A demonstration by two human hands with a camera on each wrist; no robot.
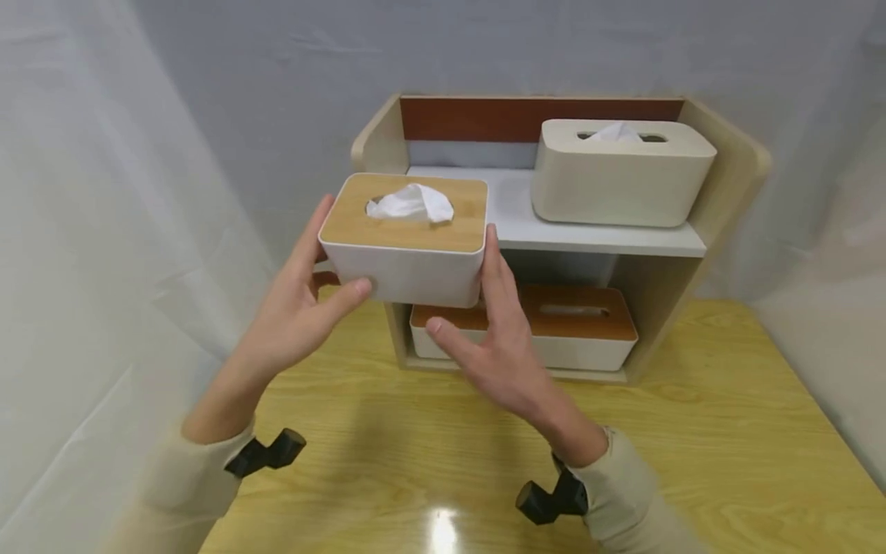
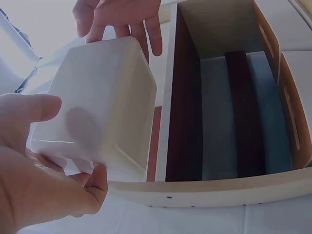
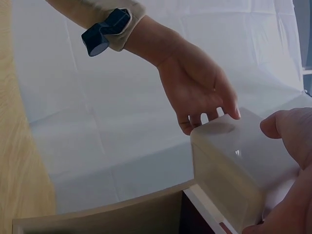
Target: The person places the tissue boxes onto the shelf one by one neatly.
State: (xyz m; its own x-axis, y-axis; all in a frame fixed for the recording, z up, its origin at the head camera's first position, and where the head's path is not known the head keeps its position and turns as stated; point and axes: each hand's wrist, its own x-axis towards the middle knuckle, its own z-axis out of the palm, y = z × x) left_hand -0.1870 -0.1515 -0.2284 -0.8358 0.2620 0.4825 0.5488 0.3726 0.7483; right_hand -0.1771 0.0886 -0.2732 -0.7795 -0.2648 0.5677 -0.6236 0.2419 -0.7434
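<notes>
A white tissue box with a light wooden lid and a tissue sticking out is held up in front of the shelf's left part. My left hand grips its left end, thumb on the front face and fingers round the side. My right hand has its fingers extended along the right end, while its thumb stands off the front face. From below, the left wrist view shows the box's plain white underside between the left hand and right hand. In the right wrist view, the left fingers touch one corner.
A two-tier shelf unit stands on the wood-grain table. On its upper tier, at the right, sits a cream tissue box. Brown-lidded white storage fills the lower tier, partly hidden by my right hand. White curtains surround the table.
</notes>
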